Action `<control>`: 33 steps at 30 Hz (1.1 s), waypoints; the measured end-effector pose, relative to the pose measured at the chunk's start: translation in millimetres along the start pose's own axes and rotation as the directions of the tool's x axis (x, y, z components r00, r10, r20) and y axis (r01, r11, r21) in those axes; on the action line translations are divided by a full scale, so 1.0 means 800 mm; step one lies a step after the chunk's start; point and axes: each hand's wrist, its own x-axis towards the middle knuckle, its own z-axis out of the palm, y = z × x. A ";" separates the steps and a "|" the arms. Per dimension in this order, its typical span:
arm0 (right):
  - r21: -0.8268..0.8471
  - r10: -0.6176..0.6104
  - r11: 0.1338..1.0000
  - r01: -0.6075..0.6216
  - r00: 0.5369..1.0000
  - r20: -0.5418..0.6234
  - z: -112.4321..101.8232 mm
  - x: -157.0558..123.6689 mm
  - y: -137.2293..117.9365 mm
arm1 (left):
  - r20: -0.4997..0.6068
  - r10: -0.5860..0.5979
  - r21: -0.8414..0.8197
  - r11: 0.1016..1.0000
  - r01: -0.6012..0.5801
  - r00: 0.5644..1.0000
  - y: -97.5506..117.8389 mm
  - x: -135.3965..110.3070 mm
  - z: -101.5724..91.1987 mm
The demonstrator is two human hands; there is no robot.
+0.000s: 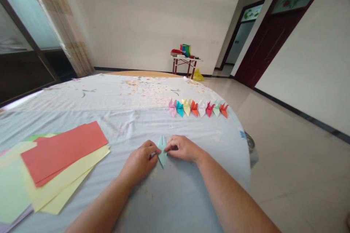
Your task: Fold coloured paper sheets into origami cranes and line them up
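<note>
A small light-blue folded paper piece [162,151] lies on the cloth-covered table [115,116], shaped like a narrow diamond. My left hand [140,162] presses its left side with curled fingers. My right hand [182,148] pinches its right side, fingers closed on the paper. Both hands meet at the piece near the table's middle front.
A row of several finished paper cranes [198,108] in mixed colours stands beyond the hands to the right. Red, yellow and green paper sheets [54,164] are stacked at the left. The table's right edge drops to a tiled floor [287,160]. A small red table [186,62] stands by the far wall.
</note>
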 end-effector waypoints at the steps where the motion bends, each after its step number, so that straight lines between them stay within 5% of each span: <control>1: -0.002 0.004 1.000 -0.004 1.000 0.002 0.000 0.000 0.000 | 0.004 0.004 0.009 1.000 -0.004 1.000 0.001 0.000 -0.001; 8: -0.028 0.018 0.999 -0.018 1.000 0.007 0.000 -0.002 -0.001 | 0.059 0.043 0.076 0.996 -0.047 0.997 0.005 -0.003 -0.005; 17: -0.106 0.094 0.988 -0.112 0.982 -0.164 0.015 0.008 -0.001 | 0.031 0.040 0.223 0.974 -0.045 0.999 0.022 -0.012 -0.004; 26: -0.102 0.145 0.981 -0.164 0.974 -0.174 0.021 0.011 0.000 | 0.065 -0.025 0.529 0.848 -0.013 0.998 0.046 -0.021 0.010; 33: -0.282 0.283 0.884 -0.372 0.907 -0.312 0.029 0.012 -0.012 | 0.077 -0.033 0.605 0.796 -0.020 0.997 0.052 -0.028 0.018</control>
